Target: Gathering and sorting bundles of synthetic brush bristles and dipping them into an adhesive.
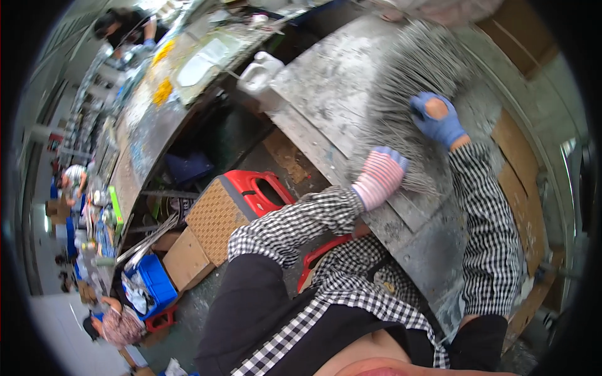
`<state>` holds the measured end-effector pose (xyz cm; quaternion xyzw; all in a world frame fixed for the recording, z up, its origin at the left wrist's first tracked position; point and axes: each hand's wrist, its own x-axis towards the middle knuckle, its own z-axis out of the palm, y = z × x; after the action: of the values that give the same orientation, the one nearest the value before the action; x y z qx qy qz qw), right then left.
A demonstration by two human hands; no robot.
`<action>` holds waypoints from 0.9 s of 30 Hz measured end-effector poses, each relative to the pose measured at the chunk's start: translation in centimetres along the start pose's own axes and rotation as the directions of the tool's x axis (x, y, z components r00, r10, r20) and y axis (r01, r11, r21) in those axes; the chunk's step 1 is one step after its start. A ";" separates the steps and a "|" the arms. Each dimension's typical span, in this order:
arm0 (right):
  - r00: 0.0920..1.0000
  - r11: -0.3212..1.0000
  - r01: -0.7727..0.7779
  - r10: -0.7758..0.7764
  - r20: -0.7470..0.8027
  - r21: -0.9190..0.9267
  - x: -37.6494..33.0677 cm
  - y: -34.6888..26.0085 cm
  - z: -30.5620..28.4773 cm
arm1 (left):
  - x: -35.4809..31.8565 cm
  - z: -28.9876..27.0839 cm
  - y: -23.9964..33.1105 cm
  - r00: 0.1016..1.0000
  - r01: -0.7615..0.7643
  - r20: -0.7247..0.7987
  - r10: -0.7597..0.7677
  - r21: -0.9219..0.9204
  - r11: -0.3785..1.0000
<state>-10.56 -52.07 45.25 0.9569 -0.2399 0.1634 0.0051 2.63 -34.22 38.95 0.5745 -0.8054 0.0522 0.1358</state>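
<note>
A large spread of thin grey rods (pixel 407 81) lies in a loose heap across the grey workbench in front of me. At the heap's near left edge is my left hand (pixel 380 178), in a pink-and-white striped glove with blue fingertips. Its fingers are curled in against the rods, and their tips are partly hidden. Farther up and to the right, my right hand (pixel 438 119) wears a blue glove with an opening over its back. Its fingers bend closed on rods at the heap's right side. Checked sleeves cover both forearms.
The workbench (pixel 320 69) has a white plastic jug (pixel 259 72) at its left corner. Below stand a red stool (pixel 260 188), a cardboard box (pixel 188 260) and a blue bin (pixel 152 282). Cardboard sheets (pixel 517 188) line the right side. Other people work at the far left.
</note>
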 end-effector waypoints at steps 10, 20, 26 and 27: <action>0.986 0.996 -0.070 0.077 0.151 -0.051 -0.6 -1.6 0.0 | 1.1 -1.6 -1.8 0.994 0.047 0.098 -0.050 0.034 0.998; 0.911 0.990 0.082 -0.120 0.396 0.110 -0.4 -4.6 3.6 | -0.7 2.1 -0.1 0.998 0.050 0.018 -0.053 0.163 0.985; 0.972 0.959 0.188 -0.151 0.178 -0.212 0.5 -1.5 4.0 | -2.8 0.1 1.0 0.965 0.137 0.212 -0.151 0.081 0.987; 0.976 0.951 0.193 -0.161 0.145 -0.243 0.3 -1.3 4.0 | -3.6 0.0 1.2 0.964 0.124 0.230 -0.134 0.057 0.991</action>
<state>-8.45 -51.39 41.63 0.9741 -0.1722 0.0703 0.1283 2.61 -30.56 38.07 0.6306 -0.7755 -0.0076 0.0312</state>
